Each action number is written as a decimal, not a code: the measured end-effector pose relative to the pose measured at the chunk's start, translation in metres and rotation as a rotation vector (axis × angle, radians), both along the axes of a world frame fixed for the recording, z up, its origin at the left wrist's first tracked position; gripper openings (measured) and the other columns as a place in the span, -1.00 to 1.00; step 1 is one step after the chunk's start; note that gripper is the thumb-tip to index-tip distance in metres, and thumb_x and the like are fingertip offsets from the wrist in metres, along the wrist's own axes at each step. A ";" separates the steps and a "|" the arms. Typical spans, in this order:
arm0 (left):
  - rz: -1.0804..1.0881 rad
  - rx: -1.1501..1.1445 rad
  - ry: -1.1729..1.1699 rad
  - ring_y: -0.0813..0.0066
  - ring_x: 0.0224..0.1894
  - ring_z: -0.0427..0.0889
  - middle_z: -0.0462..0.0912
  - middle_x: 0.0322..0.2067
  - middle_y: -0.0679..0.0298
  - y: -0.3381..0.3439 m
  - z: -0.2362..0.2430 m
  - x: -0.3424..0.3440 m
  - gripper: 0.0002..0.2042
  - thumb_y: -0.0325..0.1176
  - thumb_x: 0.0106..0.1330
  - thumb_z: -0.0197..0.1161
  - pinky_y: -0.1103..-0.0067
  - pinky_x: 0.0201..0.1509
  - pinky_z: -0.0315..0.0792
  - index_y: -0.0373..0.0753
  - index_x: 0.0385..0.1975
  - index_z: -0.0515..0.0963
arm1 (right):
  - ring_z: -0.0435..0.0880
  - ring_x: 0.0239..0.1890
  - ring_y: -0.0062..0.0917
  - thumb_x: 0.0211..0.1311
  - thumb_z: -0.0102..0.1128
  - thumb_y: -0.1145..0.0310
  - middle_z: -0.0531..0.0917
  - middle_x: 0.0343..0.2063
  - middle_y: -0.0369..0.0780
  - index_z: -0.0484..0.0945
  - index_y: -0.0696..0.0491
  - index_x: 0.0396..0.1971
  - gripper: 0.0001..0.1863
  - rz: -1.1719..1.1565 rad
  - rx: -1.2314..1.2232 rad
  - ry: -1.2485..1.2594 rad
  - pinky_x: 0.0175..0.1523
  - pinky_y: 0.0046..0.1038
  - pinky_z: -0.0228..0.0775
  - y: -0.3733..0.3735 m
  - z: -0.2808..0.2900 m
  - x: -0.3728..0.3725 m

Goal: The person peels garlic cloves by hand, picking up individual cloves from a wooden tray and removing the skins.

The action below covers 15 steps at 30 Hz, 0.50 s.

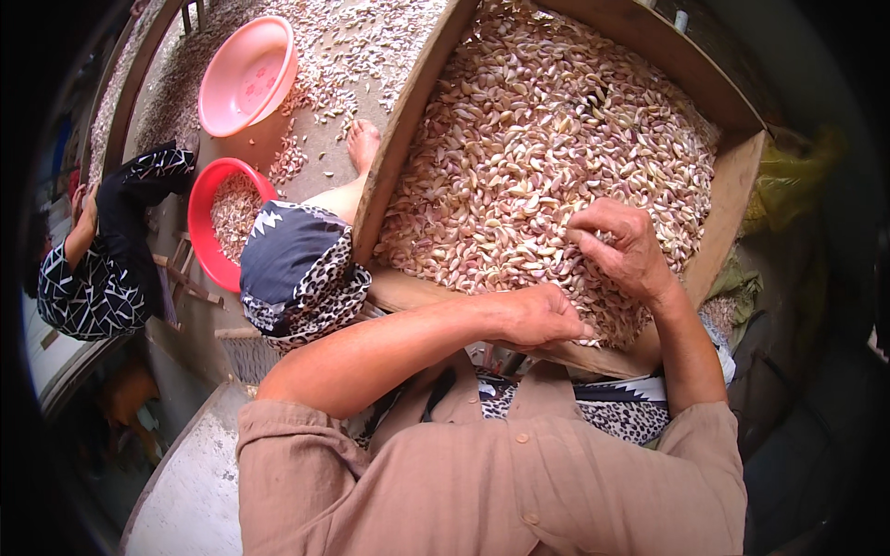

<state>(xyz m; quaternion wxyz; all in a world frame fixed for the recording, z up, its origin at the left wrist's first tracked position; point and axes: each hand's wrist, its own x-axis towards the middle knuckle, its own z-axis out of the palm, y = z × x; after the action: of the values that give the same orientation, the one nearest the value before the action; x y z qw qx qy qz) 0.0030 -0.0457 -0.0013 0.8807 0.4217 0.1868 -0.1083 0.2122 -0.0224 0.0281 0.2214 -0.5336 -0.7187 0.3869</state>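
Garlic cloves (538,139) fill the wooden tray (414,120); left hand (547,317) at its near wall, fingertips pinched together, contents unclear; right hand (623,248) over cloves inside it, fingers curled, cannot tell whether closed on any. Likely risk: loose pinch or careless nudge drops cloves outside the tray, onto patterned cloth (621,419) just below.
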 end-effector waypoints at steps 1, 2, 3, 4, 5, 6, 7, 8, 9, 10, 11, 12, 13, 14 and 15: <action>-0.007 0.000 0.001 0.71 -0.66 0.15 0.24 -0.74 0.53 0.001 0.002 -0.001 -0.45 -0.07 0.54 0.17 0.58 -0.61 0.08 -0.14 -0.77 0.33 | 0.70 -0.36 -0.48 0.14 0.34 0.52 0.73 -0.40 -0.19 0.72 0.15 -0.29 -0.87 0.014 -0.104 0.013 -0.22 -0.45 0.52 -0.001 0.007 0.001; -0.009 0.005 0.007 0.71 -0.66 0.15 0.24 -0.74 0.53 0.003 0.005 -0.002 -0.45 -0.07 0.54 0.17 0.58 -0.61 0.08 -0.15 -0.77 0.33 | 0.69 -0.39 -0.52 0.14 0.34 0.52 0.72 -0.44 -0.21 0.73 0.15 -0.31 -0.89 0.034 -0.204 0.031 -0.25 -0.47 0.51 -0.001 0.012 0.000; -0.019 -0.002 0.002 0.70 -0.66 0.16 0.24 -0.74 0.52 0.004 0.006 -0.002 -0.45 -0.07 0.55 0.17 0.57 -0.61 0.09 -0.15 -0.77 0.34 | 0.67 -0.44 -0.62 0.14 0.33 0.52 0.72 -0.50 -0.23 0.73 0.18 -0.37 -0.92 0.066 -0.292 0.128 -0.31 -0.53 0.49 -0.002 0.013 0.001; -0.028 -0.009 -0.003 0.70 -0.66 0.16 0.25 -0.74 0.52 0.004 0.007 -0.003 -0.45 -0.08 0.55 0.17 0.57 -0.61 0.10 -0.15 -0.77 0.34 | 0.69 -0.43 -0.60 0.14 0.34 0.48 0.74 -0.49 -0.23 0.73 0.20 -0.35 -0.88 0.091 -0.450 0.126 -0.28 -0.51 0.50 -0.004 0.020 0.003; -0.037 -0.013 -0.003 0.70 -0.66 0.16 0.25 -0.74 0.52 0.005 0.008 -0.004 -0.45 -0.08 0.55 0.16 0.57 -0.61 0.11 -0.16 -0.77 0.35 | 0.70 -0.41 -0.58 0.14 0.34 0.47 0.75 -0.47 -0.22 0.73 0.21 -0.33 -0.86 0.143 -0.475 0.139 -0.27 -0.49 0.52 -0.007 0.019 0.007; -0.039 -0.015 -0.011 0.70 -0.67 0.17 0.26 -0.74 0.51 0.007 0.011 -0.005 -0.45 -0.08 0.55 0.17 0.57 -0.61 0.11 -0.16 -0.77 0.35 | 0.71 -0.40 -0.56 0.13 0.35 0.46 0.75 -0.46 -0.21 0.73 0.22 -0.32 -0.84 0.198 -0.500 0.152 -0.25 -0.48 0.53 -0.009 0.017 0.012; -0.040 -0.016 -0.017 0.69 -0.67 0.17 0.26 -0.75 0.51 0.008 0.013 -0.005 -0.45 -0.08 0.55 0.17 0.57 -0.61 0.11 -0.16 -0.76 0.35 | 0.73 -0.41 -0.49 0.07 0.34 0.42 0.75 -0.46 -0.14 0.73 0.22 -0.30 -0.78 0.247 -0.524 0.138 -0.23 -0.43 0.55 -0.009 0.017 0.014; -0.047 -0.021 -0.031 0.69 -0.67 0.17 0.27 -0.75 0.50 0.008 0.015 -0.004 -0.45 -0.09 0.55 0.17 0.57 -0.61 0.11 -0.16 -0.76 0.35 | 0.74 -0.40 -0.44 0.03 0.33 0.40 0.75 -0.46 -0.11 0.73 0.21 -0.28 -0.75 0.246 -0.533 0.176 -0.21 -0.41 0.56 -0.014 0.013 0.017; -0.051 -0.028 -0.047 0.69 -0.68 0.17 0.28 -0.75 0.50 0.006 0.010 -0.003 -0.46 -0.09 0.55 0.17 0.58 -0.61 0.10 -0.16 -0.76 0.36 | 0.75 -0.38 -0.42 0.03 0.33 0.39 0.75 -0.44 -0.10 0.74 0.19 -0.27 -0.74 0.263 -0.541 0.137 -0.20 -0.40 0.56 -0.017 0.008 0.020; -0.054 -0.036 -0.051 0.69 -0.68 0.17 0.28 -0.75 0.50 0.005 0.007 -0.003 -0.46 -0.09 0.55 0.17 0.58 -0.61 0.10 -0.16 -0.76 0.36 | 0.76 -0.37 -0.39 0.02 0.34 0.39 0.76 -0.42 -0.09 0.74 0.17 -0.26 -0.73 0.280 -0.549 0.098 -0.19 -0.39 0.57 -0.018 0.005 0.021; -0.052 -0.044 -0.056 0.69 -0.68 0.17 0.28 -0.75 0.50 0.004 0.005 -0.002 -0.46 -0.09 0.55 0.17 0.57 -0.60 0.09 -0.16 -0.76 0.36 | 0.76 -0.36 -0.38 0.01 0.33 0.40 0.76 -0.41 -0.10 0.74 0.16 -0.26 -0.74 0.301 -0.547 0.076 -0.18 -0.39 0.57 -0.016 0.005 0.018; -0.049 -0.052 -0.060 0.69 -0.68 0.16 0.28 -0.75 0.50 0.003 0.003 -0.002 -0.46 -0.09 0.55 0.16 0.57 -0.60 0.09 -0.16 -0.76 0.37 | 0.76 -0.35 -0.38 0.01 0.33 0.40 0.76 -0.40 -0.10 0.75 0.15 -0.26 -0.74 0.322 -0.545 0.054 -0.17 -0.39 0.58 -0.014 0.005 0.014; -0.044 -0.054 -0.057 0.69 -0.68 0.16 0.28 -0.75 0.50 0.001 0.002 -0.004 -0.46 -0.09 0.55 0.16 0.57 -0.60 0.08 -0.17 -0.76 0.37 | 0.76 -0.34 -0.37 0.01 0.33 0.41 0.77 -0.39 -0.10 0.75 0.14 -0.25 -0.74 0.344 -0.543 0.032 -0.16 -0.39 0.58 -0.012 0.004 0.009; -0.042 -0.055 -0.064 0.69 -0.68 0.16 0.28 -0.75 0.50 0.001 0.003 -0.004 -0.46 -0.09 0.56 0.16 0.56 -0.60 0.08 -0.17 -0.76 0.37 | 0.77 -0.34 -0.37 0.02 0.32 0.42 0.77 -0.39 -0.10 0.75 0.13 -0.25 -0.74 0.320 -0.488 0.030 -0.15 -0.39 0.58 -0.012 0.003 0.008; -0.040 -0.057 -0.070 0.68 -0.67 0.15 0.28 -0.75 0.50 0.002 0.004 -0.004 -0.46 -0.09 0.56 0.15 0.56 -0.60 0.07 -0.17 -0.75 0.38 | 0.77 -0.33 -0.37 0.02 0.31 0.44 0.77 -0.38 -0.10 0.75 0.12 -0.25 -0.75 0.297 -0.432 0.029 -0.15 -0.40 0.58 -0.013 -0.003 0.006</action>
<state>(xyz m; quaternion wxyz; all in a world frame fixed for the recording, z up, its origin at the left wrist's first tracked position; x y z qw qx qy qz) -0.0006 -0.0438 0.0030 0.8960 0.4036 0.1442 -0.1163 0.2182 -0.0357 0.0252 0.0534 -0.4515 -0.6868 0.5671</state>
